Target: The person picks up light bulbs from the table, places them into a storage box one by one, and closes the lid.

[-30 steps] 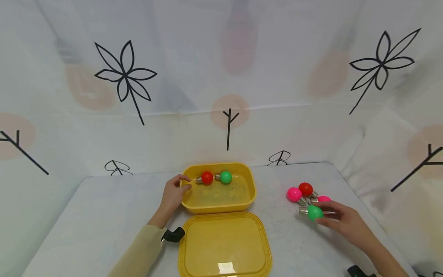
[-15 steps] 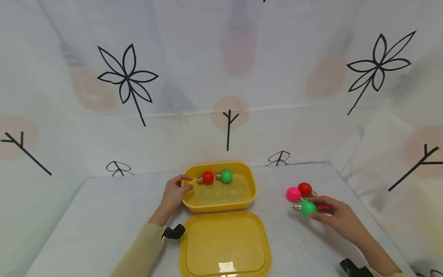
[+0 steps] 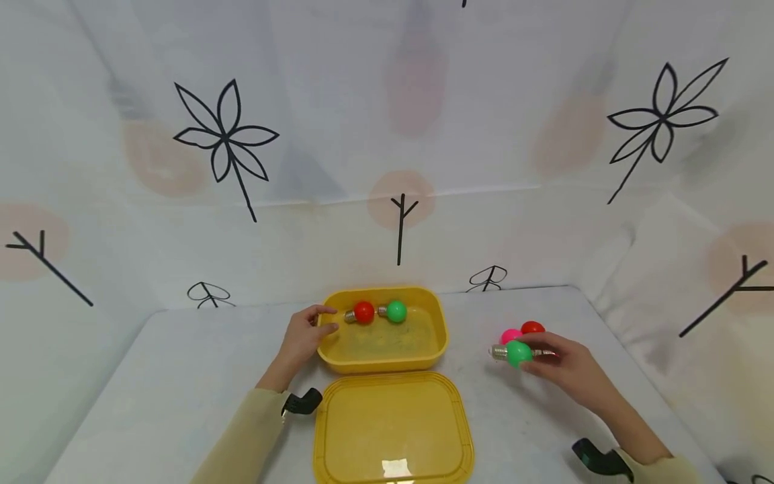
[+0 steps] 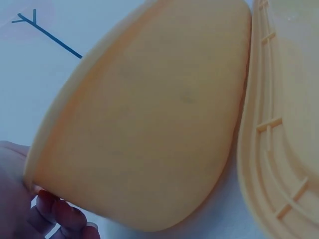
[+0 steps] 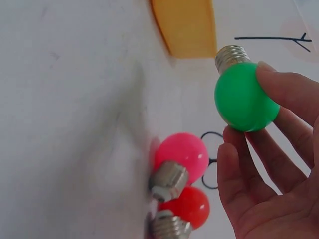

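Note:
My right hand (image 3: pixel 565 370) pinches a green light bulb (image 5: pixel 246 97) by its globe, between thumb and fingertips, with the metal screw base pointing left in the head view. Beyond it on the table lie a pink bulb (image 5: pixel 182 157) and a red bulb (image 5: pixel 192 206), partly hidden by the hand in the head view. My left hand (image 3: pixel 302 339) grips the left rim of a yellow plastic box (image 3: pixel 387 366). Inside the box, a red bulb (image 3: pixel 364 312) and a green bulb (image 3: pixel 396 311) lie in a row near the back wall.
A yellow lid (image 3: pixel 393 427) lies flat on the white table (image 3: pixel 157 403), just in front of the box. White cloth with black plant drawings (image 3: pixel 399 228) hangs behind the table and at its sides.
My right hand has moved left and slightly away from me with the green bulb, now overlapping the bulbs behind it. The left hand stays at the box rim.

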A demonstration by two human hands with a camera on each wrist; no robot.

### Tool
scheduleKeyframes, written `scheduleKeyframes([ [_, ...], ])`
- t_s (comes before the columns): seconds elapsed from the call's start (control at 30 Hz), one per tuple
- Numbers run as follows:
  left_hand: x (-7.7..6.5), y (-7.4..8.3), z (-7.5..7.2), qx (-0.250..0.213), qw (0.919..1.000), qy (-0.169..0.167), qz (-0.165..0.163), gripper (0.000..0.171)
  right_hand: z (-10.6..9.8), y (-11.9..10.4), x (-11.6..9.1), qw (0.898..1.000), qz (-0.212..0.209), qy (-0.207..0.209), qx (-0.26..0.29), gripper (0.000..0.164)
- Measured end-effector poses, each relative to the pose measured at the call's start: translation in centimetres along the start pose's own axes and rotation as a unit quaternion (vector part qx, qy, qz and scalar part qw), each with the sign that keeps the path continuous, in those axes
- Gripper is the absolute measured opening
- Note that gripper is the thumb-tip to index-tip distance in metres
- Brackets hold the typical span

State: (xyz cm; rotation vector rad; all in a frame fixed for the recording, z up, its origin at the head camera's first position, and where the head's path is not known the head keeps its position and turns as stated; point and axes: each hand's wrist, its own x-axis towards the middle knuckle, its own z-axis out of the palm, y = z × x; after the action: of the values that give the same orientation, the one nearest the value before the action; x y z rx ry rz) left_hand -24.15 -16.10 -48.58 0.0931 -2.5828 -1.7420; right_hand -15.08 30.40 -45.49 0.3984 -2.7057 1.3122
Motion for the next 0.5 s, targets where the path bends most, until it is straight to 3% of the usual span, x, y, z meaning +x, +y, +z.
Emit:
scheduleKeyframes([
  [0.27, -0.1, -0.1, 0.6, -0.018, 0.9997, 0.015, -0.008, 0.025, 1.0, -1.4, 2.0, 0.999, -0.042, -0.014, 0.019, 0.043],
  [0.5, 0.0, -0.2, 0.5, -0.005, 0.9997, 0.022, -0.009, 0.024, 2.0, -2.9, 4.1, 0.998, -0.03, -0.032, 0.046, 0.043],
])
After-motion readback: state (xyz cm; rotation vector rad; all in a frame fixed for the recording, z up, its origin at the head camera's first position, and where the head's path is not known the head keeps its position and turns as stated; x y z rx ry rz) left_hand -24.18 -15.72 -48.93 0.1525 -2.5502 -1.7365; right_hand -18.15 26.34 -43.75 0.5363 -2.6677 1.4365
